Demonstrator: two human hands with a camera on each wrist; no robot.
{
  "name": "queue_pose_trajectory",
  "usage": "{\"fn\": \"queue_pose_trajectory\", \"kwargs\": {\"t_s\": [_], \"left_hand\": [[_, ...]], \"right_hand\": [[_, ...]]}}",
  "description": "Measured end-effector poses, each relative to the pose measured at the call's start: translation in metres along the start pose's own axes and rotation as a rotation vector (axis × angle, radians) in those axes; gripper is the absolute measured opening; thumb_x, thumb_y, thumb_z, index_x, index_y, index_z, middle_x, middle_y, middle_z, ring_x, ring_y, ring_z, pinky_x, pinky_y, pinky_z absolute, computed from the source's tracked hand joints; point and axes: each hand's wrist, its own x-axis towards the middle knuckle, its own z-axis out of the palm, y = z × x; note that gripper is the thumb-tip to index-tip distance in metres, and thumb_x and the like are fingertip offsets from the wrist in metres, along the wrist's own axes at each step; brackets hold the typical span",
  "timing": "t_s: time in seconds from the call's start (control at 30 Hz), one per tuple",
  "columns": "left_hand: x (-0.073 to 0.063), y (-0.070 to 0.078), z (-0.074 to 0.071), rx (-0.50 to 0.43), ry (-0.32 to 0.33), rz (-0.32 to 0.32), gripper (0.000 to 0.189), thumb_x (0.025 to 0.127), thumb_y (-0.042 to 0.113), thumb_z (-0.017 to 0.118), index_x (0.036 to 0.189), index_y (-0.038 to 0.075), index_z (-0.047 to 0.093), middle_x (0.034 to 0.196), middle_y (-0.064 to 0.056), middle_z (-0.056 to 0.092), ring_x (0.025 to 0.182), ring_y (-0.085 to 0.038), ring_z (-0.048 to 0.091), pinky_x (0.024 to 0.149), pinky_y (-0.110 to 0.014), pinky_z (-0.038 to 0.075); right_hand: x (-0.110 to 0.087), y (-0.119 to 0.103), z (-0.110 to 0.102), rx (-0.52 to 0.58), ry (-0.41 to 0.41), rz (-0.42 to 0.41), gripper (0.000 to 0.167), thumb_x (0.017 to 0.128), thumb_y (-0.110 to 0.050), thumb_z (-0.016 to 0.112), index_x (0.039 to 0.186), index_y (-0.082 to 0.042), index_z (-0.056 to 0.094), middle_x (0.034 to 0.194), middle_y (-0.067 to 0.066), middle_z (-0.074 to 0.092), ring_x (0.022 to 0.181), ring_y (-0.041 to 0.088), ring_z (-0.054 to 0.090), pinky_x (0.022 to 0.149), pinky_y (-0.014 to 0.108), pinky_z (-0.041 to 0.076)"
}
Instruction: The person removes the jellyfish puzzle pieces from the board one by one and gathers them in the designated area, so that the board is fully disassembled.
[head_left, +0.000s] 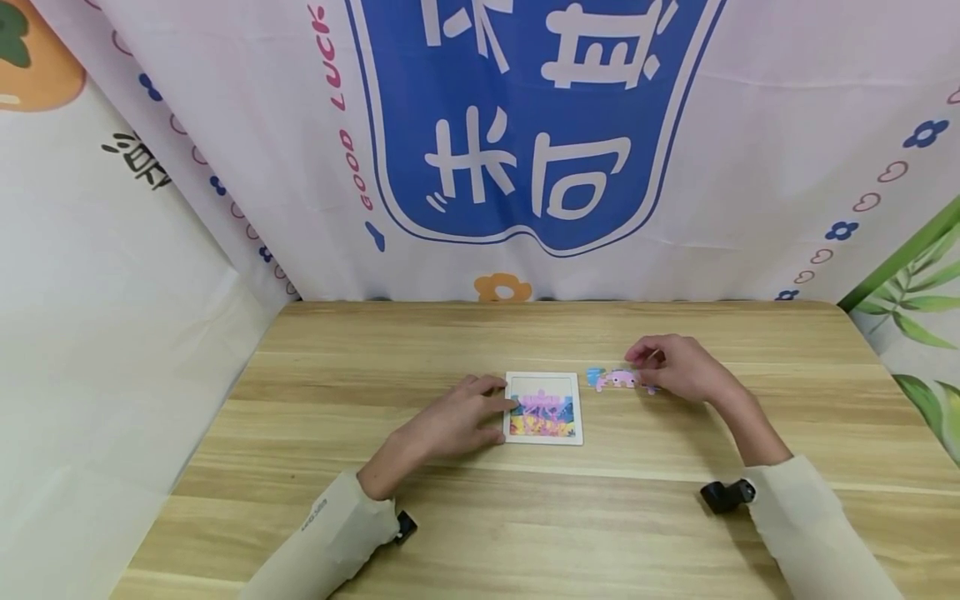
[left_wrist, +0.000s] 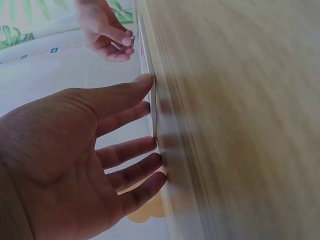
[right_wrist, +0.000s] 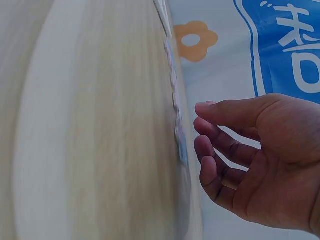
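Observation:
A square puzzle tray [head_left: 543, 408] with a white border lies on the table. Its lower part shows a colourful picture with pink, yellow and blue; its upper strip is pale. My left hand [head_left: 468, 417] rests at the tray's left edge with fingers spread, thumb and fingertips touching it in the left wrist view. Right of the tray lie several pink and blue puzzle pieces [head_left: 622, 378] in a row. My right hand [head_left: 678, 367] hovers over the row's right end. The right wrist view shows its fingers [right_wrist: 220, 142] loosely bent above the pieces, with nothing visible between them.
The wooden table [head_left: 570, 517] carries the tray and the pieces. A printed curtain [head_left: 750, 167] hangs along the table's far edge, and white cloth [head_left: 112, 333] hangs at the left. A small black device [head_left: 726, 497] sits at the right wrist.

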Motion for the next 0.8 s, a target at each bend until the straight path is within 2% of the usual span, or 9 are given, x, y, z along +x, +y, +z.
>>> {"fn": "queue_pose_trajectory", "kwargs": {"t_s": [0.1, 0.23, 0.47, 0.8], "left_hand": [[-0.001, 0.000, -0.001, 0.003, -0.002, 0.001, 0.051, 0.101, 0.028, 0.078, 0.148, 0.012, 0.067, 0.163, -0.017, 0.049, 0.152, -0.037, 0.046, 0.129, -0.057, 0.034], [-0.003, 0.000, -0.001, 0.012, -0.001, 0.004, 0.051, 0.101, 0.029, 0.077, 0.148, 0.012, 0.067, 0.164, -0.017, 0.049, 0.151, -0.037, 0.047, 0.127, -0.056, 0.039], [-0.008, 0.003, -0.002, 0.026, -0.023, -0.006, 0.050, 0.102, 0.031, 0.077, 0.148, 0.015, 0.067, 0.166, -0.015, 0.047, 0.154, -0.039, 0.044, 0.125, -0.056, 0.042], [-0.015, 0.007, -0.002, 0.029, -0.041, 0.011, 0.051, 0.103, 0.034, 0.075, 0.151, 0.018, 0.064, 0.167, -0.012, 0.047, 0.155, -0.036, 0.044, 0.127, -0.055, 0.040]], "right_hand": [[0.003, -0.005, 0.003, 0.024, -0.009, 0.007, 0.022, 0.096, 0.000, 0.072, 0.118, 0.000, 0.074, 0.103, 0.012, 0.076, 0.087, 0.021, 0.067, 0.068, 0.026, 0.055], [0.006, -0.014, 0.006, 0.048, -0.019, 0.005, 0.022, 0.098, -0.001, 0.070, 0.119, 0.001, 0.073, 0.103, 0.014, 0.075, 0.082, 0.020, 0.065, 0.061, 0.027, 0.055], [0.014, -0.025, 0.014, 0.039, -0.020, -0.024, 0.022, 0.097, -0.002, 0.070, 0.119, 0.000, 0.075, 0.105, 0.013, 0.076, 0.092, 0.021, 0.068, 0.068, 0.026, 0.055], [0.029, -0.045, 0.036, 0.041, -0.055, -0.075, 0.020, 0.095, -0.003, 0.073, 0.115, -0.003, 0.076, 0.102, 0.007, 0.075, 0.090, 0.018, 0.066, 0.074, 0.030, 0.055]]}}
